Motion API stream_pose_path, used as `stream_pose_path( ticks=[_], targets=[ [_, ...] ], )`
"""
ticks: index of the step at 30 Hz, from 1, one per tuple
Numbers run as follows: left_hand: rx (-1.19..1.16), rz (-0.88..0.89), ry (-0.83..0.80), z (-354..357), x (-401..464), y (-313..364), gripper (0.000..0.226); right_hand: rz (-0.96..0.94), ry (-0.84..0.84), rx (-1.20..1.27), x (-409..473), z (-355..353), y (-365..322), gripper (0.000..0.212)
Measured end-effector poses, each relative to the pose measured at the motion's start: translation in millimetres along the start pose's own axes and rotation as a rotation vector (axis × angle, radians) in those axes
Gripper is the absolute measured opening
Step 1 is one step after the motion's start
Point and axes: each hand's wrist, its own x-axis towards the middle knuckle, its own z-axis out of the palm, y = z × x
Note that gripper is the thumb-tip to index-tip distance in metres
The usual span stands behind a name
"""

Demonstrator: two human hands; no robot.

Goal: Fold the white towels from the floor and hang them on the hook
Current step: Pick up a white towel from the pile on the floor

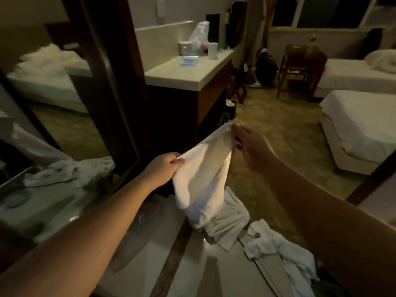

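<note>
No text, number or brand name can be read. A small dark embroidered emblem marks the lower edge of the held towel, and a similar emblem sits on the towel on the floor; neither resolves into letters. The blue packet on the counter bears pale markings too blurred to make out.

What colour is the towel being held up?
White, seen from the head view: the towel.
</note>
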Motion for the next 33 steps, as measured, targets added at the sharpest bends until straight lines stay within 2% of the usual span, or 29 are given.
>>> stream_pose_path(
  ticks=[4, 12, 17, 22, 28, 31, 33],
  targets=[
    [-0.047, -0.04, 0.146, -26, -86, 0, 0.02, 0.025, -0.066, -0.019, -62, 15, 6, 0.044],
    [0.001, -0.104, 0.299, -89, -262, 26, 0.025, 0.028, -0.218, 0.071, -184, 64, -14, 0.03],
    [-0.029, -0.179, 0.325, -138, -367, 34, 0.013, -0.072, -0.46, 0.037, -260, 113, -30, 0.016],
    [-0.047, -0.236, 0.345, -164, -469, 26, 0.008, -0.153, -0.536, -0.051, -335, 160, -27, 0.014],
    [0.015, -0.286, 0.325, -185, -621, -2, 0.01, -0.13, -0.688, -0.138, -448, 209, -13, 0.043],
    [0.158, -0.315, 0.27, -194, -687, -16, 0.015, -0.207, -0.715, -0.234, -505, 227, -4, 0.022],
    [0.255, -0.387, 0.237, -198, -724, -29, 0.02, -0.256, -0.683, -0.228, -539, 237, -4, 0.017]
  ],
)
